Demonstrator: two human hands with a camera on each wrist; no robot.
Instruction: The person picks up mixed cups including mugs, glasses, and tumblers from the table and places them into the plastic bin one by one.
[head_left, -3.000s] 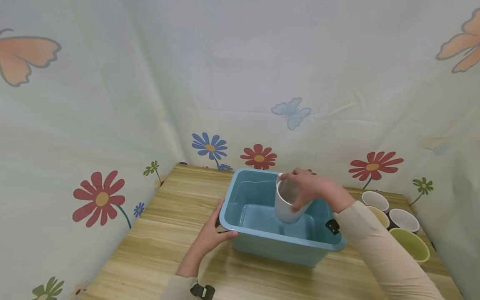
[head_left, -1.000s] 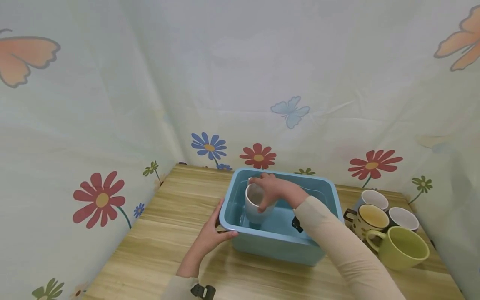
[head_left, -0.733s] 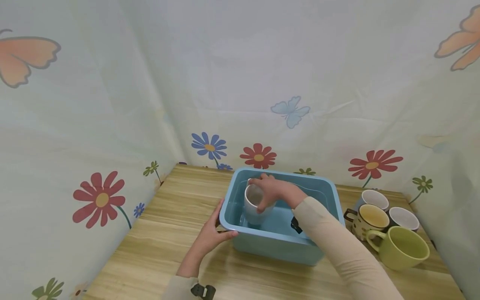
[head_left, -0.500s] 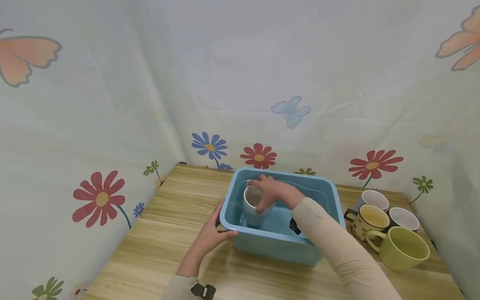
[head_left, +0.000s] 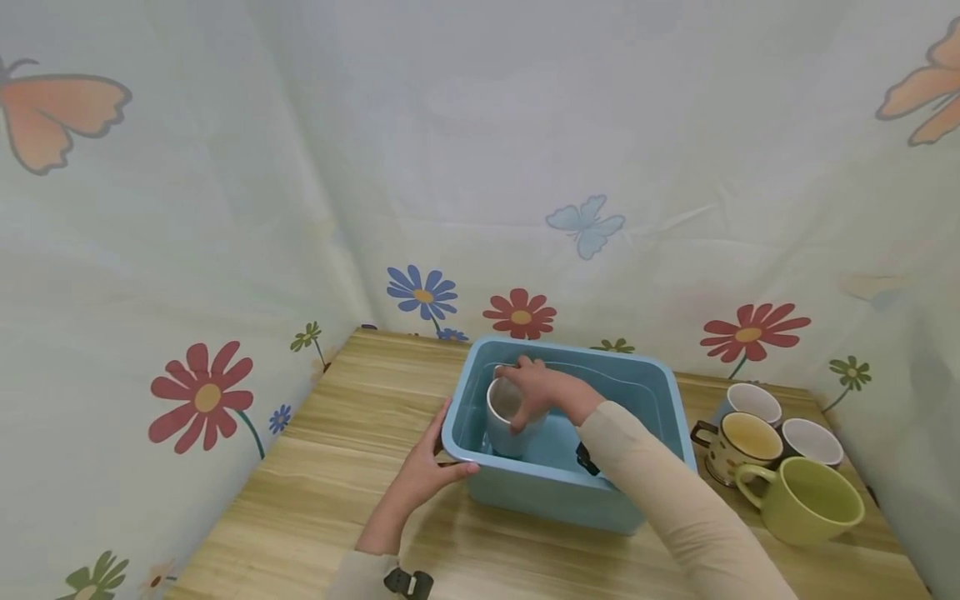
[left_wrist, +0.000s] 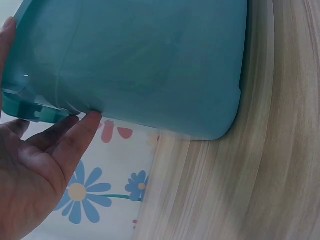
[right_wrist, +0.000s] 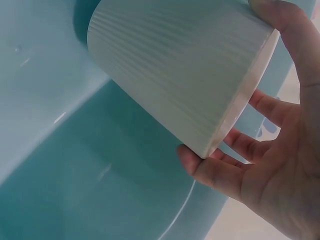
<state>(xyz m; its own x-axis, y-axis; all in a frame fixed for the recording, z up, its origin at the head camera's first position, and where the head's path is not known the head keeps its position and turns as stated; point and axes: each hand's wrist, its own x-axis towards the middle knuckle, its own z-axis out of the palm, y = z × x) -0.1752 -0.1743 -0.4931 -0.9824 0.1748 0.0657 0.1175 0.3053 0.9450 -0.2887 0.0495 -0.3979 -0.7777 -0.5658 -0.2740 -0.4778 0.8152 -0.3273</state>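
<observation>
A blue plastic basin (head_left: 555,502) stands on the wooden table. My left hand (head_left: 422,473) grips its left end, thumb at the front rim; in the left wrist view the fingertips of the left hand (left_wrist: 37,172) meet the wall under the rim. My right hand (head_left: 551,393) reaches into the basin and holds a white cup (head_left: 504,437) by its mouth, near the left end inside. The right wrist view shows the cup (right_wrist: 170,70) with ribbed sides, thumb of the right hand (right_wrist: 282,155) on one side of the rim and fingers on the other.
Right of the basin, close together, are a green mug (head_left: 813,507), a cream patterned mug (head_left: 731,460) with a dark handle, and two more cups with pale insides (head_left: 752,403). A flowered curtain (head_left: 480,208) closes off the back and sides.
The right hand has carried the cup leftward inside the basin and lower, toward the left end. The left hand stays at the rim. The cups at right show more as the arm moves off.
</observation>
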